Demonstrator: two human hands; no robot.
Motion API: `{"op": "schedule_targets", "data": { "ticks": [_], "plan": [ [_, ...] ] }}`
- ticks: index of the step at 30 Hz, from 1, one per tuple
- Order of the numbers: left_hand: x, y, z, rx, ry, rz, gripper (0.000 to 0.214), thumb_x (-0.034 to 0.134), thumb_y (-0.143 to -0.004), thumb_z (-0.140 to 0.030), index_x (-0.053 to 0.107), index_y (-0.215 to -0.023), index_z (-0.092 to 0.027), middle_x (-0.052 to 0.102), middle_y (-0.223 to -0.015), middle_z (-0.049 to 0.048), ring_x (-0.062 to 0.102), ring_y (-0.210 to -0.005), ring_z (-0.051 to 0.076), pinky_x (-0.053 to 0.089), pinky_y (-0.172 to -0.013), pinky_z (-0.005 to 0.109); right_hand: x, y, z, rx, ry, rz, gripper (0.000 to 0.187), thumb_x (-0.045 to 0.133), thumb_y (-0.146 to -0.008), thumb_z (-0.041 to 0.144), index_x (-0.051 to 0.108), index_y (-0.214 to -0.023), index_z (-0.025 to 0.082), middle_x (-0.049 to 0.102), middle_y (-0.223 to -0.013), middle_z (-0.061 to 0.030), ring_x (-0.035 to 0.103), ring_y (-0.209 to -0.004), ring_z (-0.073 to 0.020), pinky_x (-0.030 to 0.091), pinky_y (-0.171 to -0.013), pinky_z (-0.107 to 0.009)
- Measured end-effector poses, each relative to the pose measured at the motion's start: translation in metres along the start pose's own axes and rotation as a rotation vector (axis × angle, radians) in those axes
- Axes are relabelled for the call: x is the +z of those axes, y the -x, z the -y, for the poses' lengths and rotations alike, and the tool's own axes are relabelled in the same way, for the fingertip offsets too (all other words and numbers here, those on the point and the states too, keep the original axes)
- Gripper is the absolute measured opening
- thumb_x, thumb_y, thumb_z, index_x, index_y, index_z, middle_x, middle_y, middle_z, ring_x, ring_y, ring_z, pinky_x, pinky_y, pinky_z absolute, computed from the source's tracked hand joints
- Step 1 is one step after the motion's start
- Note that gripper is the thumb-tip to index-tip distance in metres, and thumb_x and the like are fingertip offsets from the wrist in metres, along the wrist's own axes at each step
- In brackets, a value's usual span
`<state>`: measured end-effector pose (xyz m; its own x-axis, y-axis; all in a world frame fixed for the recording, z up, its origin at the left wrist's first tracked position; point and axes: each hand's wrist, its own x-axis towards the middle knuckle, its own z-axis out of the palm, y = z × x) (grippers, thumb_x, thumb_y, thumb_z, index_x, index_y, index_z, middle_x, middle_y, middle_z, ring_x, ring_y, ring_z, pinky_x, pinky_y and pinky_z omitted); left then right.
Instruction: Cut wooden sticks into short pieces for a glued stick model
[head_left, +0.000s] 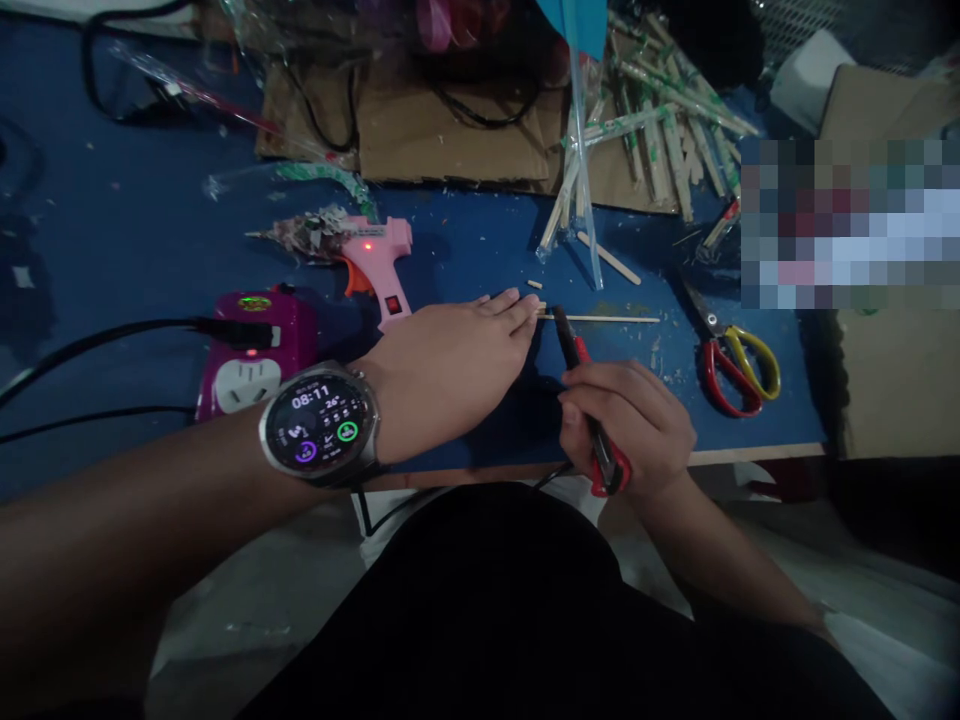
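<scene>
My right hand [634, 420] is wrapped around a red and black utility knife [589, 400], its dark tip pointing away from me beside a thin wooden stick [611, 319] on the table. My left hand [457, 365] wears a smartwatch and reaches across from the left, fingers close together, holding the stick down at its left end. Its thumb and what lies beneath the palm are hidden. Short pale wood ends show at the fingertips, and a small cut piece [534, 284] lies just beyond them. Whether the blade touches the stick I cannot tell.
A pink glue gun [382, 255] with a lit red light lies behind my left hand. Near my left wrist sits a purple power socket [300, 325] with cables. Scissors [739, 365] rest at right. Wrapped chopsticks [660, 130], a flat wooden stick [611, 258] and cardboard [457, 130] lie farther back.
</scene>
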<state>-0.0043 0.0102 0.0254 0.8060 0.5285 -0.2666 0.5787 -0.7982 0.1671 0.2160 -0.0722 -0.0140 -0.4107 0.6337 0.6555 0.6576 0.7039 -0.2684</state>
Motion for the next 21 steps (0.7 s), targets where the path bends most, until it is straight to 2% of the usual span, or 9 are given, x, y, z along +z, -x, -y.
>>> {"op": "schedule_targets", "data": {
  "ticks": [5,13,21],
  "plan": [
    [-0.001,0.000,0.000,0.001,0.043,-0.008,0.069,0.042,-0.106,-0.006,0.040,-0.174,0.005,0.029,-0.187,0.0261,0.032,-0.176,0.034,0.033,-0.145,0.050,0.004,-0.005,0.002,0.044,0.008,-0.021,0.017,0.072,-0.096,0.007,0.070,-0.104,0.023,0.083,-0.100,-0.0067,0.080,-0.084,-0.0225,0.067,-0.079,-0.038],
    [-0.008,-0.002,-0.003,-0.038,0.029,0.087,0.073,0.043,-0.104,-0.002,0.035,-0.177,0.002,0.024,-0.189,0.0243,0.027,-0.178,0.034,0.029,-0.146,0.048,0.007,-0.007,0.002,0.059,-0.002,-0.030,0.016,0.073,-0.098,0.009,0.071,-0.104,0.023,0.083,-0.102,-0.0067,0.082,-0.089,-0.0232,0.067,-0.081,-0.037],
    [0.005,-0.001,0.003,0.005,0.018,-0.052,0.068,0.044,-0.105,-0.007,0.043,-0.173,0.000,0.036,-0.186,0.0234,0.037,-0.174,0.033,0.037,-0.142,0.046,0.006,-0.009,0.003,0.023,-0.017,0.030,0.015,0.071,-0.099,0.009,0.068,-0.104,0.023,0.082,-0.099,-0.0072,0.079,-0.085,-0.0223,0.067,-0.079,-0.038]
  ]
}}
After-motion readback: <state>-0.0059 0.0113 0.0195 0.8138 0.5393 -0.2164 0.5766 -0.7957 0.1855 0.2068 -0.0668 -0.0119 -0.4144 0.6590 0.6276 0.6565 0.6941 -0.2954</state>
